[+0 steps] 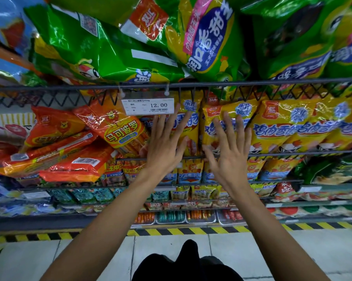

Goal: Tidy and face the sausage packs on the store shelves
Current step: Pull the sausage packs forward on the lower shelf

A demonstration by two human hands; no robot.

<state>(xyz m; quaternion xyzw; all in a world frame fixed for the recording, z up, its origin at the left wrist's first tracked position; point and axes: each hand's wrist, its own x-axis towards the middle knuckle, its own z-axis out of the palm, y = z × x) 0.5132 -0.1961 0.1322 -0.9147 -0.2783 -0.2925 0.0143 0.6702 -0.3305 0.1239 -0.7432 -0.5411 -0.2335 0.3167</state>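
Note:
Yellow sausage packs [276,126] stand in a row on the wire shelf at eye level. My left hand [165,140] is spread flat, fingers straight, in front of the leftmost yellow pack [191,118], just under the price tag. My right hand [230,147] is spread the same way over the neighbouring yellow pack [213,118]. Whether the fingers touch the packs I cannot tell. Neither hand grips anything. Orange sausage packs [118,128] lie in a tilted, untidy heap to the left.
Green sausage bags [102,49] crowd the shelf above, behind a dark wire rail [252,83] with a white price tag [147,106] reading 12.00. Lower shelves hold more packs. A yellow-and-black strip [191,231] edges the tiled floor.

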